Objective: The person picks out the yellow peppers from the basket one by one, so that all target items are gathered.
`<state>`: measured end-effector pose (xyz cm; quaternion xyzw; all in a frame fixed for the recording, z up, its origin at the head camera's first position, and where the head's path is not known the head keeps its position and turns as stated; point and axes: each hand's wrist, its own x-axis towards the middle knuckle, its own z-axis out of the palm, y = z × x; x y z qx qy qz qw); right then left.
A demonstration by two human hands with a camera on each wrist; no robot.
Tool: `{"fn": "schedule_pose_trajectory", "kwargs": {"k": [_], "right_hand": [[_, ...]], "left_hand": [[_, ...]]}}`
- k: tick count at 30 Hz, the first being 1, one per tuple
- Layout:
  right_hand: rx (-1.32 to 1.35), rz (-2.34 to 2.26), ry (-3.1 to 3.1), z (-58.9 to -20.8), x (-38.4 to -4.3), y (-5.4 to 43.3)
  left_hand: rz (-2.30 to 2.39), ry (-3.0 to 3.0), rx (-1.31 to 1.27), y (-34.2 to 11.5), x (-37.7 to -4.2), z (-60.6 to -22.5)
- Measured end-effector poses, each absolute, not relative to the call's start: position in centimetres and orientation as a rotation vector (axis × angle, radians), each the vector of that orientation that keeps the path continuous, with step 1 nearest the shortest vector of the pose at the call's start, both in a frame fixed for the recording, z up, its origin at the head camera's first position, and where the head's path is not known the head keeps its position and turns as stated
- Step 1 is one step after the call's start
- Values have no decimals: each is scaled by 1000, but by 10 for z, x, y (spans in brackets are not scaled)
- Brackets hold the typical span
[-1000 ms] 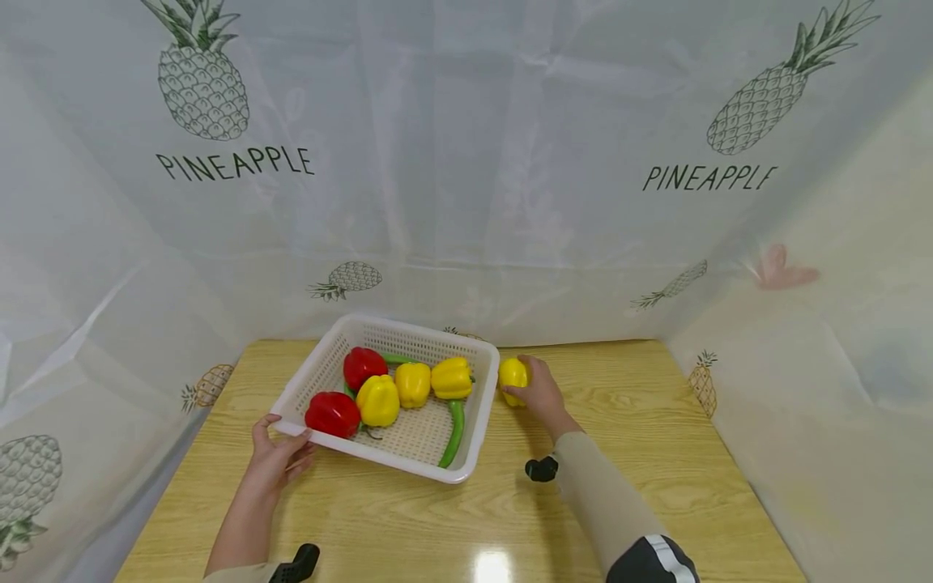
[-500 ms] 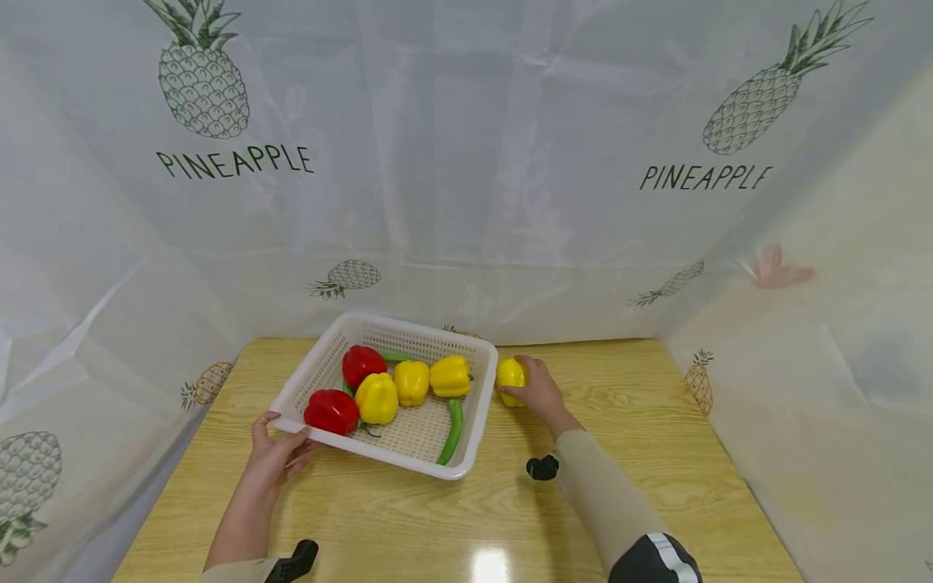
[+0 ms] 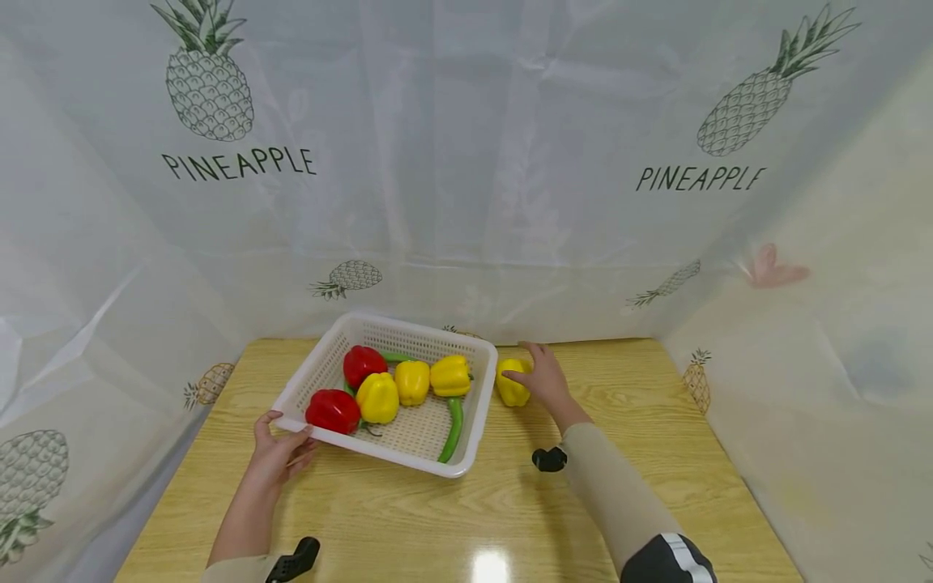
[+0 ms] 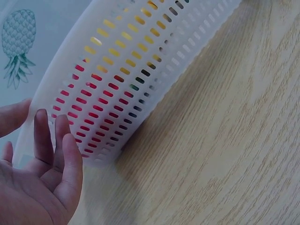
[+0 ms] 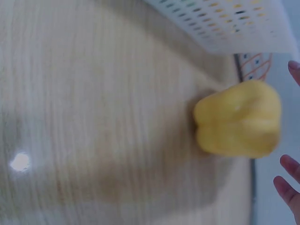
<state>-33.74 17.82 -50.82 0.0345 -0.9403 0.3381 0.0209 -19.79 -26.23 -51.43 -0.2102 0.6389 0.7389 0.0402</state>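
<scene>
A white perforated plastic basket (image 3: 483,413) sits at an angle on the table, with red and yellow bell peppers and green chili peppers inside. My left hand (image 3: 274,459) grips its near left corner, thumb at the rim and fingers against the outer wall (image 4: 105,105) in the left wrist view. Just outside the basket's right side, a yellow bell pepper (image 3: 513,392) stands on the tabletop. Over it is my right hand (image 3: 548,382), fingers spread. In the right wrist view those fingertips (image 5: 287,187) are apart from the yellow pepper (image 5: 239,119).
The wooden table (image 3: 619,453) carries the basket and the lone pepper. A pineapple-printed sheet (image 3: 466,178) hangs behind the far edge and along both sides. The basket's far right corner comes close to that back edge.
My right hand has let go of the yellow bell pepper, its fingers opening and lifting slightly up and right. The pepper stays beside the basket. My left hand keeps its grip.
</scene>
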Motion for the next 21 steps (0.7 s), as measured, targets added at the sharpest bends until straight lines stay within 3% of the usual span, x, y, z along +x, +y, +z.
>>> {"fn": "schedule_pose_trajectory", "kwargs": {"k": [21], "right_hand": [[286, 1303, -2848, -455, -328, 139]], "left_hand": [[2289, 1939, -632, -262, -196, -512]]}}
